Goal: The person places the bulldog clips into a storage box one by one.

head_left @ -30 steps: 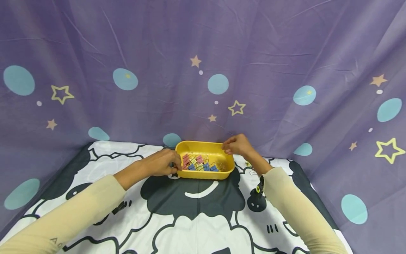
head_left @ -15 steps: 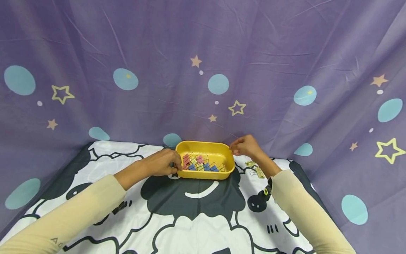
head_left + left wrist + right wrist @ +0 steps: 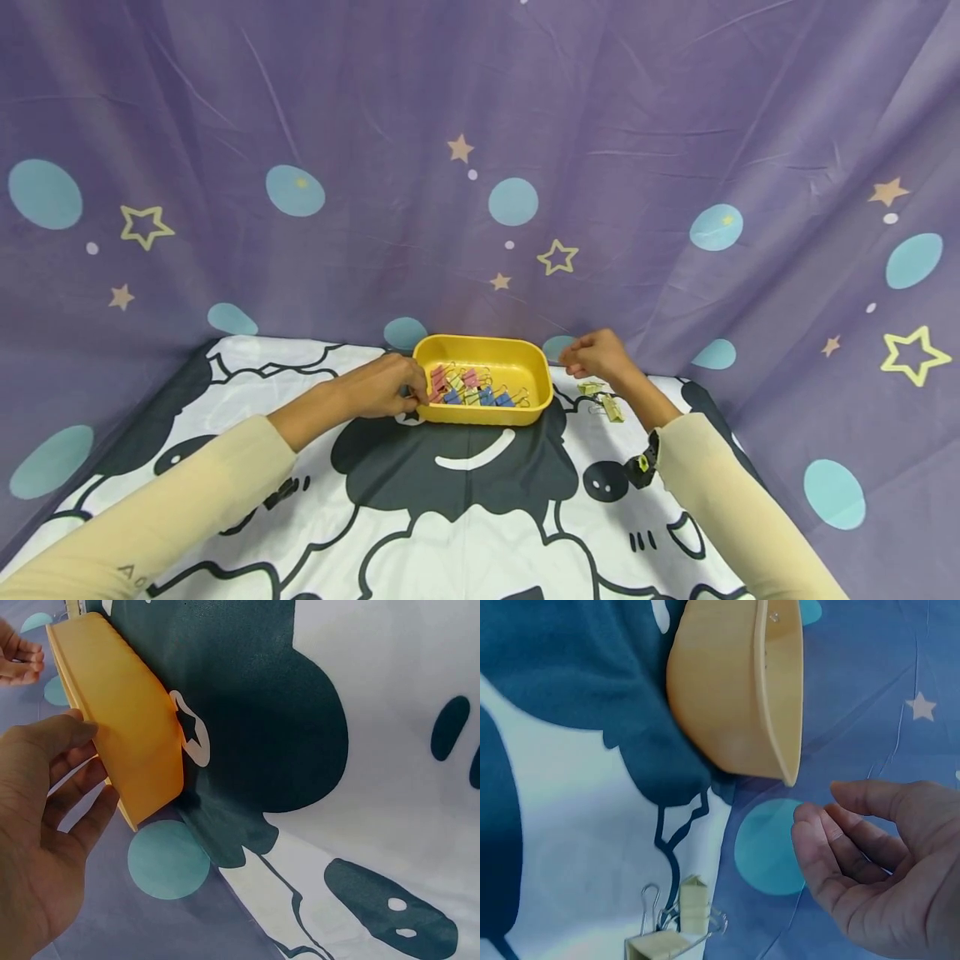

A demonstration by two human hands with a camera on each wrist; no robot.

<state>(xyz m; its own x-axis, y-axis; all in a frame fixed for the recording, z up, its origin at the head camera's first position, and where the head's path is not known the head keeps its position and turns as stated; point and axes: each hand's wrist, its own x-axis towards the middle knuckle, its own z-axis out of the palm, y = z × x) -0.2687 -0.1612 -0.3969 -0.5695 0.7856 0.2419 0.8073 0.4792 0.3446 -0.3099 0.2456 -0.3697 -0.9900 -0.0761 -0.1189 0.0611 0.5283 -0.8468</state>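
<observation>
A yellow plastic tray stands at the cloth's far edge, with several pink, blue and yellow binder clips inside its front left part. My left hand holds the tray's left end; in the left wrist view its thumb and fingers pinch the tray's rim. Just right of the tray, apart from it, hovers my right hand, its fingers loosely curled with nothing between them. Below that hand, yellow binder clips lie on the cloth, seen closer in the right wrist view.
A black and white cartoon-print cloth covers the table. Directly behind the tray hangs a purple curtain with stars and blue dots. A dark band with a small yellow piece sits at the right sleeve cuff.
My right hand has moved right, from above the tray's right end to beside it, uncovering the yellow binder clips on the cloth. The left hand and tray stay put.
</observation>
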